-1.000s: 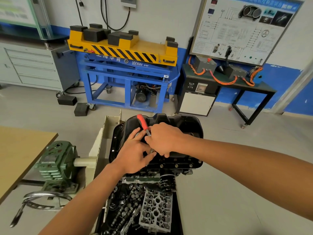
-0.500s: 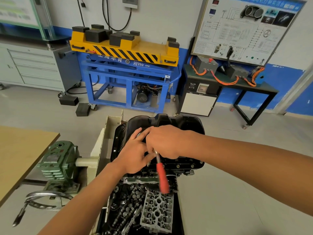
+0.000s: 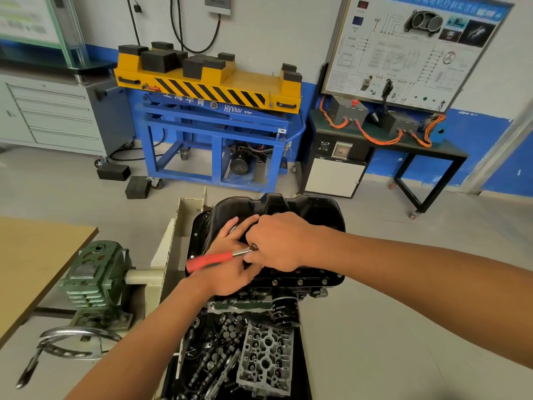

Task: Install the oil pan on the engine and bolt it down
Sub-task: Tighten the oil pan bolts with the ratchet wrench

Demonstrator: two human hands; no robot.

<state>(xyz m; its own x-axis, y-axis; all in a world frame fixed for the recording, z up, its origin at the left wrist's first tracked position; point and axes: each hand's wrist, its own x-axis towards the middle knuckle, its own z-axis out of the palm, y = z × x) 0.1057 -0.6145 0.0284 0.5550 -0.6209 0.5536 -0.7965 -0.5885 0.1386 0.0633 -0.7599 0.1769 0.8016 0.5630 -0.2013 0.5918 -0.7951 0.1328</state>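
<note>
The black oil pan sits upside-up on the engine, centre of the head view. Several bolts show along its near flange. My right hand is closed over the head of a ratchet, whose red handle points left across the pan's near left side. My left hand lies under the handle, fingers spread flat on the pan. The socket and the bolt under my right hand are hidden.
A black oil filter hangs below the pan. A tray with a cylinder head and loose parts lies nearest me. A green gearbox with handwheel stands left, beside a wooden table. A blue-yellow lift stands behind.
The red handle swung round: it pointed away from me, then toward me, and now points left. Both hands stayed on the pan.
</note>
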